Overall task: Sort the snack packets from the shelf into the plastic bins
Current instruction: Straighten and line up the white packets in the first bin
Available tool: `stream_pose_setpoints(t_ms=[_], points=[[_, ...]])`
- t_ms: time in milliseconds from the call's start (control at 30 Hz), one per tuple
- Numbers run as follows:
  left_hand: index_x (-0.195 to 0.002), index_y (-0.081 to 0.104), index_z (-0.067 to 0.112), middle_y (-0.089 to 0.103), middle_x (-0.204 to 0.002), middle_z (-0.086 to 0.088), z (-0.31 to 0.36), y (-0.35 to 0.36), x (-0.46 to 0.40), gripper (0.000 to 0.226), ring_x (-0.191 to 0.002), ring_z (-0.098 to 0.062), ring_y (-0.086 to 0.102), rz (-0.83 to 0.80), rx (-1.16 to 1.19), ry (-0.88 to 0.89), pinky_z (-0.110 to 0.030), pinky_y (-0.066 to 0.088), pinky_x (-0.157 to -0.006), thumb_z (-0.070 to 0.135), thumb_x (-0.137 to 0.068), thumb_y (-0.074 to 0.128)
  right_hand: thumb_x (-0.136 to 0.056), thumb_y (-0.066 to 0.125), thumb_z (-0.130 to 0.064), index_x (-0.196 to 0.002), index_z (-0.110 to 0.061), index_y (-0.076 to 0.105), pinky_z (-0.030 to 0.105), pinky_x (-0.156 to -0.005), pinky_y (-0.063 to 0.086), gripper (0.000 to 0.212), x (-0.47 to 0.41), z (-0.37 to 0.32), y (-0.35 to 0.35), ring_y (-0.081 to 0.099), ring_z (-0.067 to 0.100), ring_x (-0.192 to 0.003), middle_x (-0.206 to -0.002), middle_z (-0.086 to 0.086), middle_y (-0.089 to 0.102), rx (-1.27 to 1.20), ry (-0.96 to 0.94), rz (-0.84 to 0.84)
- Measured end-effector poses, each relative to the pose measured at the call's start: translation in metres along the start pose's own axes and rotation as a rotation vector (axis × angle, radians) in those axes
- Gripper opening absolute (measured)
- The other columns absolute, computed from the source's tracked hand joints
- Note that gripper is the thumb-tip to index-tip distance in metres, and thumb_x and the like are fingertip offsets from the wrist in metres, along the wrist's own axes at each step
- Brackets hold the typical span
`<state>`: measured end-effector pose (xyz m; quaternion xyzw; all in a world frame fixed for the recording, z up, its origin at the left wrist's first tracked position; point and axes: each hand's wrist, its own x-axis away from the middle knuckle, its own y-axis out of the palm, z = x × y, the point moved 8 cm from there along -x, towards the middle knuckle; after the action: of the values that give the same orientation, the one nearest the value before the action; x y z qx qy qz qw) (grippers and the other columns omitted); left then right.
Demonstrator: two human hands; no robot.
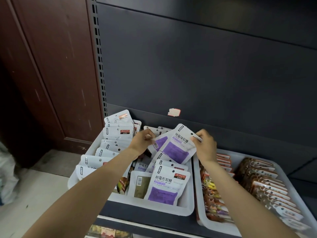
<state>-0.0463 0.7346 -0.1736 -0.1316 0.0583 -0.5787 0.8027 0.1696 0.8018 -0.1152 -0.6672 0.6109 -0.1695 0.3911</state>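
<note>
Two white plastic bins stand side by side on a dark shelf. The left bin point(151, 207) holds several white snack packets, some with purple panels. My right hand point(205, 145) pinches the top right corner of a white-and-purple packet point(178, 148) held tilted above the left bin. My left hand point(143, 140) pinches another white-and-purple packet point(157, 143) at its edge, just behind and left of the first. A purple packet point(164, 186) stands upright at the front of the left bin.
The right bin point(199, 203) holds rows of orange and brown snack packets point(262, 182). Behind the bins rises the dark shelf back panel point(205, 74) with a torn sticker point(174, 112). A brown wooden door point(42, 66) is at the left; a lower shelf point(106, 231) shows below.
</note>
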Motion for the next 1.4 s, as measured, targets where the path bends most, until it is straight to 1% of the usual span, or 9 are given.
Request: stream_pose_setpoints(t_ms=[100,233,367,567,633,700,767,867,1400], points=[[-0.088,0.064,0.013,0.068,-0.097,-0.003,0.004,0.007,-0.007,0.017,-0.082,-0.012,0.060,-0.047,-0.392,0.041,-0.009,0.044,-0.069,-0.001,-0.088,0.055,-0.091,0.061,-0.016,-0.094,-0.010,0.048,0.012,-0.057,0.039,0.014,-0.004,-0.006,-0.007,0.063,0.024,-0.097,-0.106,0.012,0.064,-0.035,-0.021,0.068],[-0.113,0.062,0.010,0.066,-0.106,-0.005,0.009,0.001,-0.007,0.026,-0.092,-0.013,0.059,-0.050,-0.381,0.068,-0.006,0.045,-0.071,0.001,-0.092,0.051,-0.092,0.059,-0.016,-0.110,-0.008,0.059,0.010,-0.064,0.038,0.020,-0.006,-0.027,-0.009,0.061,0.023,-0.104,-0.115,0.010,0.062,0.010,-0.127,0.116],[-0.121,0.058,0.013,0.065,-0.119,-0.003,-0.011,-0.005,0.002,0.031,-0.111,-0.017,0.059,-0.106,-0.461,0.039,-0.022,0.042,-0.095,0.008,-0.090,0.060,-0.097,0.049,-0.015,-0.116,-0.011,0.061,0.018,-0.071,0.038,0.022,0.009,-0.035,0.036,0.056,0.019,-0.105,-0.119,0.005,0.053,0.331,-0.247,-0.220],[-0.133,0.050,0.023,0.051,-0.135,0.002,-0.035,-0.004,0.015,0.052,-0.125,-0.018,0.043,-0.225,-0.810,0.128,-0.026,0.030,-0.103,0.032,-0.084,0.067,-0.088,0.061,-0.008,-0.148,-0.026,0.021,0.029,-0.089,0.047,0.074,0.015,-0.035,0.047,0.046,0.020,-0.121,-0.138,0.005,0.037,0.560,-0.316,-0.256],[-0.140,0.041,0.024,0.045,-0.141,0.003,-0.043,0.010,0.018,0.060,-0.131,-0.017,0.036,-0.272,-1.128,0.227,-0.029,0.023,-0.106,0.045,-0.087,0.059,-0.082,0.064,0.001,-0.150,-0.036,0.003,0.036,-0.106,0.035,0.098,0.019,-0.040,0.052,0.032,0.023,-0.134,-0.149,0.006,0.020,0.635,-0.442,-0.262],[-0.143,0.034,0.025,0.041,-0.144,0.005,-0.049,0.019,0.016,0.062,-0.134,-0.016,0.032,-0.267,-1.286,0.304,-0.029,0.018,-0.108,0.048,-0.088,0.054,-0.087,0.060,-0.001,-0.149,-0.040,0.008,0.037,-0.117,0.013,0.090,0.025,-0.041,0.066,0.008,0.024,-0.145,-0.158,0.002,0.000,0.694,-0.578,-0.340],[-0.146,0.028,0.024,0.036,-0.147,0.005,-0.056,0.022,0.010,0.068,-0.137,-0.015,0.027,-0.276,-1.316,0.299,-0.029,0.014,-0.110,0.049,-0.088,0.053,-0.093,0.057,-0.028,-0.148,-0.041,0.017,0.037,-0.116,0.000,0.070,0.025,-0.036,0.074,-0.005,0.022,-0.147,-0.159,-0.002,-0.010,0.661,-0.592,-0.376],[-0.148,0.023,0.023,0.031,-0.151,0.005,-0.067,0.022,0.003,0.074,-0.141,-0.014,0.019,-0.308,-1.375,0.257,-0.031,0.011,-0.112,0.056,-0.088,0.050,-0.085,0.056,-0.058,-0.149,-0.042,0.001,0.044,-0.117,-0.001,0.086,0.016,-0.014,0.084,-0.017,0.022,-0.145,-0.157,0.000,-0.023,0.688,-0.494,-0.424],[-0.127,0.053,0.030,0.053,-0.129,0.001,-0.071,0.025,-0.009,0.046,-0.127,-0.016,0.037,-0.359,-1.344,0.208,-0.032,0.022,-0.102,0.050,-0.086,0.053,-0.078,0.068,-0.054,-0.148,-0.043,-0.005,0.048,-0.117,0.005,0.101,0.007,-0.002,0.091,-0.022,0.025,-0.144,-0.155,0.004,-0.028,0.790,-0.445,-0.442]])
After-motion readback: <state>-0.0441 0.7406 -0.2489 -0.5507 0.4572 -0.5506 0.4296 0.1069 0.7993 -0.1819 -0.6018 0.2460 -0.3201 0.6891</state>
